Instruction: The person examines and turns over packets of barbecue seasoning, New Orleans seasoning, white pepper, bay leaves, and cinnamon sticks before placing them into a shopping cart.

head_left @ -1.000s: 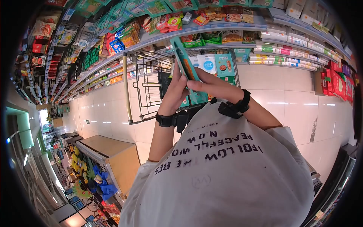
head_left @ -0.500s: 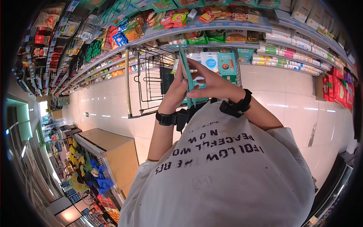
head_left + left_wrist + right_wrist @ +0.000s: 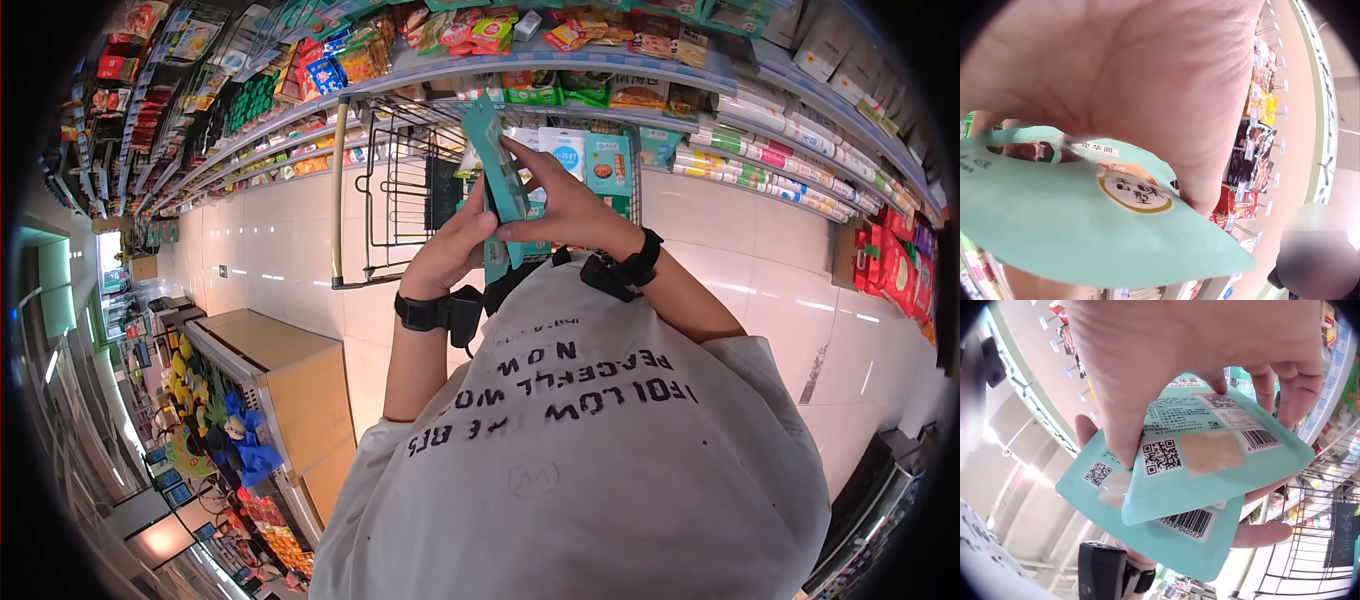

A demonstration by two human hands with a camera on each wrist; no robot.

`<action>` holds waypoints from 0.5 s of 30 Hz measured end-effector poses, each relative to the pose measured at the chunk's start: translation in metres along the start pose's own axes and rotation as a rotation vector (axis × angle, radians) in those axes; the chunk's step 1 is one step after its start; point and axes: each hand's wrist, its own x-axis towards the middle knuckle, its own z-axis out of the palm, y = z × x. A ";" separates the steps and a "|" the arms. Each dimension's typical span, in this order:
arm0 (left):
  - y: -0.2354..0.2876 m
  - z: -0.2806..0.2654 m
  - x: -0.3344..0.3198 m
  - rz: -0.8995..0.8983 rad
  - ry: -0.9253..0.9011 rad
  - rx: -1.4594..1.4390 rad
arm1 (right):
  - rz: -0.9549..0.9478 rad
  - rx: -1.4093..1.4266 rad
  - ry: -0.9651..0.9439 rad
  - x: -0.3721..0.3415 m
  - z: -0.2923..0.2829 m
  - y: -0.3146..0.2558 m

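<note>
Two teal food pouches are held together in front of the chest, fanned apart in the right wrist view. The front pouch [image 3: 1213,453] shows its printed back with a QR code and barcode; the rear pouch [image 3: 1210,553] sticks out beneath it. My right hand [image 3: 568,203] holds the front pouch, its thumb on the printed back near the QR code. My left hand [image 3: 448,250] grips the pouches from the other side, some fingers showing behind them in the right wrist view. A pouch front [image 3: 1079,219] with a round label lies under my palm in the left wrist view.
A wire shopping cart [image 3: 340,190] stands beyond the hands, with a white and blue pouch [image 3: 560,150] and a teal pouch [image 3: 607,165] in it. Stocked shelves [image 3: 400,78] run behind it. A wooden-sided display stand [image 3: 300,390] is at the left.
The pouches turned from slanting to nearly edge-on, then tilted with their tops leaning left. Both hands have stayed on them, and the head view has shifted slightly.
</note>
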 end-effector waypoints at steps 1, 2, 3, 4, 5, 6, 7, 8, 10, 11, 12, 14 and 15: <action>0.003 0.002 -0.002 -0.065 0.015 -0.022 | -0.066 -0.066 0.040 0.001 0.003 0.005; 0.002 0.002 -0.005 -0.067 0.017 -0.025 | -0.132 -0.131 0.080 0.001 0.005 0.009; 0.001 0.002 -0.008 -0.105 0.074 -0.106 | -0.130 -0.130 0.078 0.001 0.004 0.011; 0.000 0.002 -0.009 -0.143 0.131 -0.185 | -0.103 -0.147 0.085 0.000 0.003 0.009; -0.002 0.000 -0.009 -0.144 0.133 -0.186 | -0.076 -0.163 0.092 0.000 0.002 0.006; -0.005 -0.002 -0.010 -0.082 0.184 -0.215 | -0.075 -0.158 0.090 0.001 0.000 0.006; -0.008 -0.004 -0.011 -0.020 0.238 -0.243 | -0.047 -0.160 0.098 0.001 -0.002 0.007; -0.010 -0.006 -0.010 0.032 0.235 -0.312 | -0.020 -0.159 0.107 0.000 -0.003 0.007; -0.014 -0.004 -0.009 0.060 0.279 -0.347 | -0.019 -0.167 0.115 -0.001 -0.005 0.004; -0.015 -0.001 -0.009 0.092 0.313 -0.389 | -0.012 -0.186 0.127 -0.002 -0.005 0.002; -0.014 0.003 -0.009 0.079 0.360 -0.375 | -0.012 -0.166 0.127 -0.003 -0.005 0.000; -0.013 0.001 -0.008 0.082 0.330 -0.371 | -0.037 -0.121 0.130 -0.002 -0.005 0.002; -0.013 0.000 -0.008 0.087 0.290 -0.369 | -0.063 -0.084 0.138 -0.002 -0.005 0.003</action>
